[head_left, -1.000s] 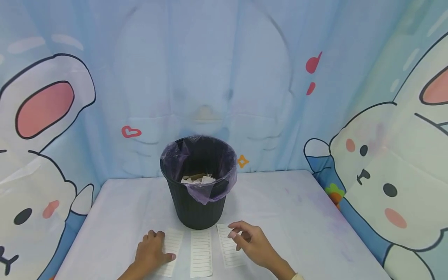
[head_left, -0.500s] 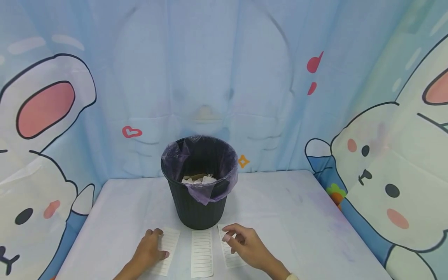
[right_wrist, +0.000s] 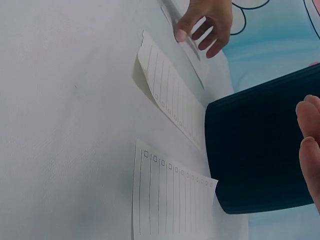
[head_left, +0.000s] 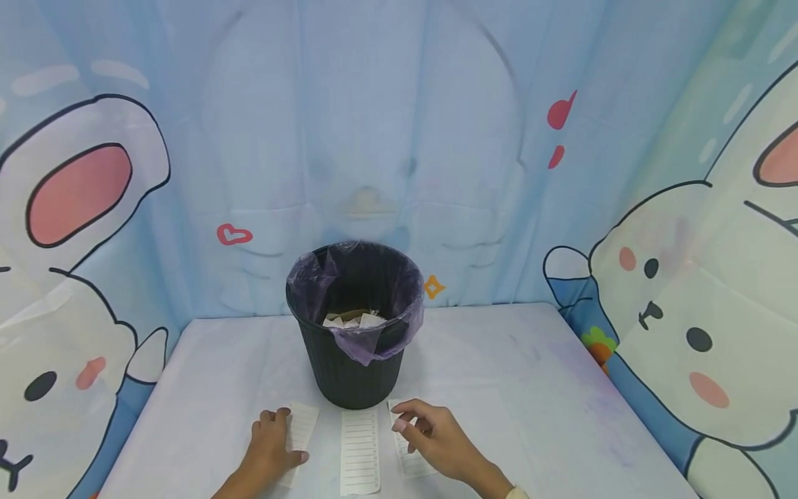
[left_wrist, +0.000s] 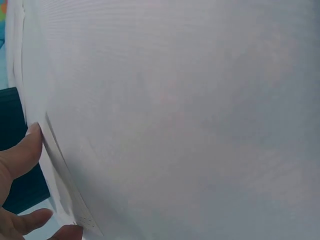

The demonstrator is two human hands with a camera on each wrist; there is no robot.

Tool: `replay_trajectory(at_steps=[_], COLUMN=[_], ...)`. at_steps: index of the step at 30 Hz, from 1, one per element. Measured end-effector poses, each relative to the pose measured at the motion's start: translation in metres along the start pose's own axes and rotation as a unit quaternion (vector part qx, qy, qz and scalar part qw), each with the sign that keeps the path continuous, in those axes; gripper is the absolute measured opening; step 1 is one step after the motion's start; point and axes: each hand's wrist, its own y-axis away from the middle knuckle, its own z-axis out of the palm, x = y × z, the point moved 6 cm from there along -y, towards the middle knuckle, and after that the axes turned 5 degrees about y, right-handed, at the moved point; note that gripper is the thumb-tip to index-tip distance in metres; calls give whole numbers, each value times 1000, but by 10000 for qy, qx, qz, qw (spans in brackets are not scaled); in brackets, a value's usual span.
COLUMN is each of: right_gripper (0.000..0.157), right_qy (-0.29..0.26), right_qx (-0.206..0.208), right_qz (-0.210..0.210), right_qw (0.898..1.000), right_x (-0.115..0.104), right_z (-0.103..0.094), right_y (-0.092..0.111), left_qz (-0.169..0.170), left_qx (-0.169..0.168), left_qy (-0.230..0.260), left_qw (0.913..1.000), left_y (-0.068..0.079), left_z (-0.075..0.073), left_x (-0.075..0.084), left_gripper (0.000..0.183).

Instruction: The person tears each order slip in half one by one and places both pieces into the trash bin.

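Three lined paper strips with small checkboxes lie side by side on the white-covered table. My left hand point(head_left: 267, 447) rests on the left strip point(head_left: 303, 421), thumb and fingertips touching it from above; part of the strip is hidden under the hand. In the left wrist view the thumb point(left_wrist: 27, 150) sits at this strip's edge. The middle strip point(head_left: 359, 450) lies untouched, one edge lifting off the cloth in the right wrist view. My right hand point(head_left: 436, 440), fingers loosely bent and holding nothing, is over the right strip point(head_left: 408, 454) and covers part of it.
Right behind the strips stands a black bin point(head_left: 355, 374) lined with a purple plastic bag point(head_left: 408, 319). Scraps of paper point(head_left: 355, 319) lie inside it. A blue curtain with cartoon rabbits point(head_left: 368, 138) hangs behind and at both sides of the table point(head_left: 530, 388).
The left strip has shifted a little to the left under my left hand. My right hand has drifted slightly left over the right strip.
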Motion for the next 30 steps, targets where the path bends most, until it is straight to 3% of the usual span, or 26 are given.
replay_trajectory(at_steps=[15, 24, 30], right_gripper=[21, 20, 21], right_qy=[-86, -98, -18], right_qx=[10, -27, -70], right_qz=[5, -19, -89], right_qw=[10000, 9999, 9999], right_x=[3, 1, -1], right_z=[1, 3, 5], right_y=[2, 1, -1], left_qz=[-142, 125, 467], left_qx=[4, 193, 233], left_qy=[123, 191, 561], left_qw=[9998, 9996, 9971], left_y=[-1, 2, 8], left_z=[-9, -16, -32], left_x=[1, -1, 7], left_gripper=[82, 59, 40])
